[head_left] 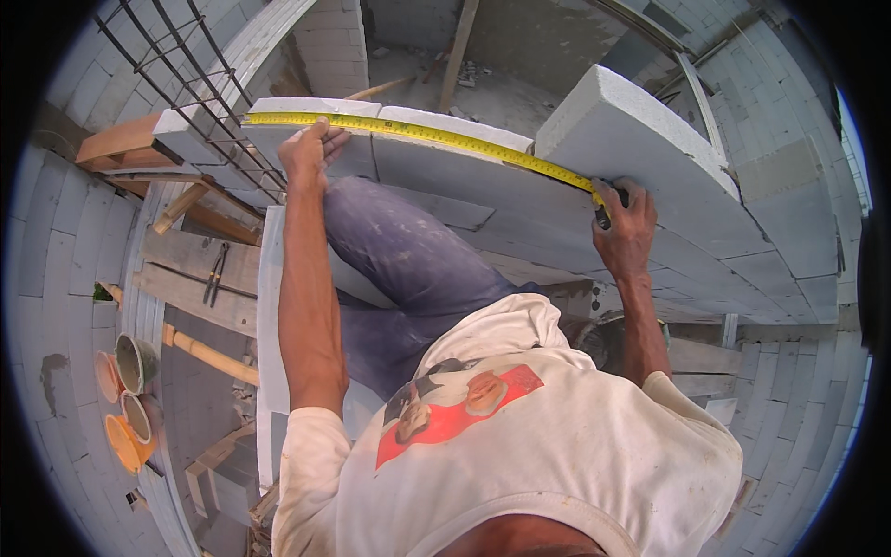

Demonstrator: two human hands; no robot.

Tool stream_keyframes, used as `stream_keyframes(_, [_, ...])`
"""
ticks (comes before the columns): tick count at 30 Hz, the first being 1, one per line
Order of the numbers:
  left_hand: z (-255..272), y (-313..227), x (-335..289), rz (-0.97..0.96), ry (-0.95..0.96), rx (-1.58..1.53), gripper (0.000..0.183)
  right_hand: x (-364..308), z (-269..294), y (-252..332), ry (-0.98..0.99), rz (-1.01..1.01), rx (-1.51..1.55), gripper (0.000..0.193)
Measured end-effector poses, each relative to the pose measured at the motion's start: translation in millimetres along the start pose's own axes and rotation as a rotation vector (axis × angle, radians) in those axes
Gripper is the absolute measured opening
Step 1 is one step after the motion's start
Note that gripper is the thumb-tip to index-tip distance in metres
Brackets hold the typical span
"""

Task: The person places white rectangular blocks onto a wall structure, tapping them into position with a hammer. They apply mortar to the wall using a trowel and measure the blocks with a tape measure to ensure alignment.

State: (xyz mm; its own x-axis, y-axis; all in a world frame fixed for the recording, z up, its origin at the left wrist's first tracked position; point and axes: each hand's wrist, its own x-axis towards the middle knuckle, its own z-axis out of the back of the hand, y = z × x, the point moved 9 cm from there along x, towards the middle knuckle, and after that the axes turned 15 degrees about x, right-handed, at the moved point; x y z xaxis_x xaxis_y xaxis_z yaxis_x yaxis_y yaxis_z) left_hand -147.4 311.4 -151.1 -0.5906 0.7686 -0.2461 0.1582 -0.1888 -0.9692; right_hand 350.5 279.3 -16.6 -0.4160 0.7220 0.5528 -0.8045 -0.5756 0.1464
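Tape (pixel 436 136), yellow with dark marks, slopes longways from just past the left fingers (pixel 333 145) down to the right fingers (pixel 639 200). Left ones touch it, open; right ones grip its black case (pixel 603 219).

Along the top of the block wall (pixel 464 176), tape measure (pixel 445 136), with left hand (pixel 309 153) near one end, right hand (pixel 626 223) at the other. On the wall beside right hand, raised block (pixel 640 139). Beside the tape's left end, rebar cage (pixel 139 68). Left of left forearm (pixel 311 316), pliers (pixel 216 274) on planks (pixel 176 290); farther left, clustered buckets (pixel 130 441).
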Motion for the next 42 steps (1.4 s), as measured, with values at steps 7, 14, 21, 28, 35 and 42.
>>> stream_keyframes(7, [2, -4, -2, -0.016, -0.019, -0.013, 0.033, -1, -5, 0, 0.03, -0.01, 0.004, 0.065])
stream_keyframes(14, [9, -41, -10, -0.104, -0.034, -0.005, 0.025, 7, 10, 10, -0.021, 0.017, -0.019, 0.067])
stream_keyframes(21, [1, -68, -7, -0.186, -0.03, -0.065, 0.025, 16, 33, 11, -0.065, 0.038, -0.051, 0.071])
stream_keyframes(28, [12, -61, 1, -0.171, 0.016, -0.035, 0.034, 28, 30, 15, -0.09, 0.054, -0.017, 0.067])
stream_keyframes(35, [1, -60, 3, -0.157, 0.025, -0.032, 0.03, 22, 36, 10, -0.095, 0.035, -0.035, 0.067])
stream_keyframes(42, [7, -58, 11, -0.149, 0.047, -0.023, 0.038, 25, 36, 15, -0.104, 0.046, -0.026, 0.068])
